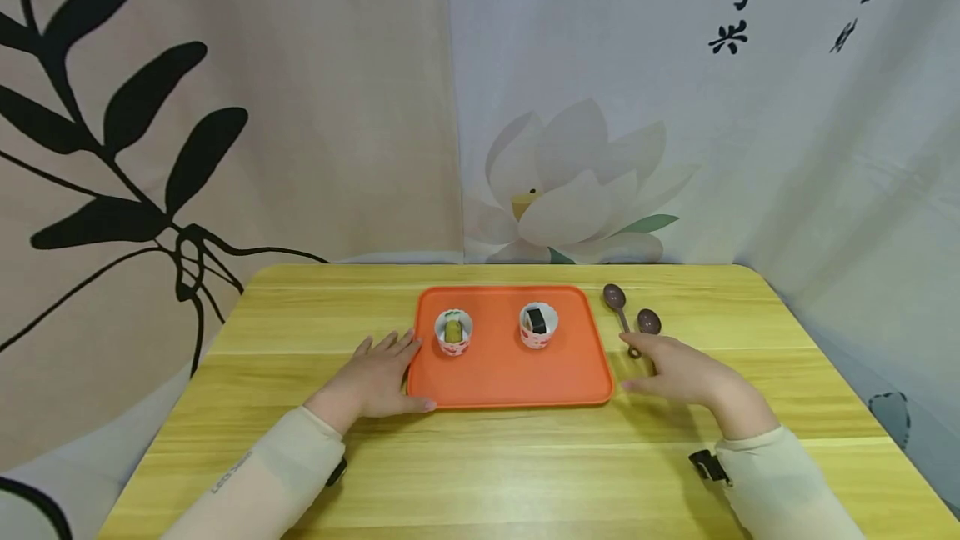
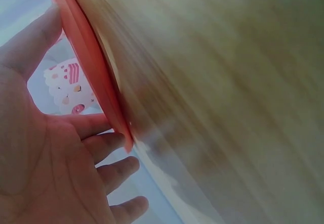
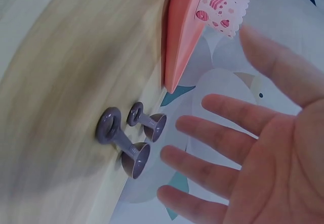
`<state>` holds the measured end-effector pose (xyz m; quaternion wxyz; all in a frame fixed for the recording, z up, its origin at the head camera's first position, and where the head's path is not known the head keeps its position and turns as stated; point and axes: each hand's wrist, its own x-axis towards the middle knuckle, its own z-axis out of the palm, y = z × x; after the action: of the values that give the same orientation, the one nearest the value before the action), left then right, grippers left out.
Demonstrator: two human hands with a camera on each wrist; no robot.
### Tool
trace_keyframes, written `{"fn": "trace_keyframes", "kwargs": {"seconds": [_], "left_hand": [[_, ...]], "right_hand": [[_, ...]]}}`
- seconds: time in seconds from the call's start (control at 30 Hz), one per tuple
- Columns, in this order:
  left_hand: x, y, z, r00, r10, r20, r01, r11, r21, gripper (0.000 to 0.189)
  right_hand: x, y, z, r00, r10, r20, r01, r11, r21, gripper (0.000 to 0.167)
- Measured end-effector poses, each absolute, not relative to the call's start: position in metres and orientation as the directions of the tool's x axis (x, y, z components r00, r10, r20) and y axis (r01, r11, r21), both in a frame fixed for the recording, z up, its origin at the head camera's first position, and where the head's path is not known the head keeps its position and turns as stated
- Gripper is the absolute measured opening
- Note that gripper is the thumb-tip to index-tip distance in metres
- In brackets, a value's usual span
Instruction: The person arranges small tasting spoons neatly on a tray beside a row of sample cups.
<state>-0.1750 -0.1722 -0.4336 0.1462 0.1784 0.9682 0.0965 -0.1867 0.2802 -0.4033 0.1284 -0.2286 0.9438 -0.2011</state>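
An orange tray (image 1: 495, 377) lies flat on the wooden table, bearing two small patterned paper cups. In the left cup (image 1: 453, 348) sits a yellow-green piece; the right cup (image 1: 535, 342) has a black-and-white piece like sushi. My left hand (image 1: 375, 382) is at the tray's left end, fingers extended along its rim, thumb at the near corner; the left wrist view shows fingers at the rim (image 2: 91, 52). Beside the tray's right end, my right hand (image 1: 686, 372) hovers with spread fingers, holding nothing. It partly covers one of two brown spoons, the nearer one (image 1: 648, 322).
The farther spoon (image 1: 614, 298) lies slanted just right of the tray. Yellowish wooden table (image 1: 480, 473) surrounds the tray. Behind its far edge hangs a pale curtain (image 1: 360, 107) with printed leaves, a lotus and characters.
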Motion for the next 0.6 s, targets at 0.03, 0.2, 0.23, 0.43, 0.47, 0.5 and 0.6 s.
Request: {"fn": "trace_keyframes", "kwargs": {"seconds": [0.03, 0.2, 0.23, 0.43, 0.47, 0.5, 0.6], "left_hand": [[-0.1751, -0.1722, -0.4334, -0.893, 0.374, -0.249, 0.318, 0.918, 0.237, 0.109], [-0.1757, -0.1723, -0.4341, -0.891, 0.374, -0.256, 0.32, 0.919, 0.229, 0.108], [-0.1758, -0.1725, -0.4344, -0.891, 0.376, -0.256, 0.321, 0.918, 0.231, 0.108], [-0.1761, -0.1722, -0.4346, -0.889, 0.374, -0.266, 0.32, 0.92, 0.225, 0.108], [-0.1761, -0.172, -0.4342, -0.889, 0.375, -0.265, 0.321, 0.92, 0.225, 0.108], [-0.1764, -0.1721, -0.4342, -0.889, 0.374, -0.264, 0.321, 0.92, 0.224, 0.108], [-0.1763, -0.1725, -0.4336, -0.89, 0.375, -0.258, 0.322, 0.92, 0.226, 0.109]], "right_hand": [[-0.1865, 0.281, -0.4037, -0.864, -0.48, -0.151, -0.375, 0.814, -0.444, 0.081], [-0.1847, 0.2842, -0.4051, -0.876, -0.458, -0.152, -0.353, 0.822, -0.447, 0.078], [-0.1847, 0.2847, -0.4056, -0.877, -0.455, -0.152, -0.35, 0.824, -0.446, 0.077], [-0.1872, 0.2869, -0.4067, -0.891, -0.432, -0.139, -0.337, 0.835, -0.436, 0.073], [-0.188, 0.2871, -0.4064, -0.895, -0.427, -0.132, -0.335, 0.836, -0.434, 0.073], [-0.1889, 0.2874, -0.4061, -0.898, -0.423, -0.124, -0.335, 0.836, -0.434, 0.072], [-0.1915, 0.2875, -0.4058, -0.911, -0.401, -0.098, -0.323, 0.84, -0.435, 0.068]]}}
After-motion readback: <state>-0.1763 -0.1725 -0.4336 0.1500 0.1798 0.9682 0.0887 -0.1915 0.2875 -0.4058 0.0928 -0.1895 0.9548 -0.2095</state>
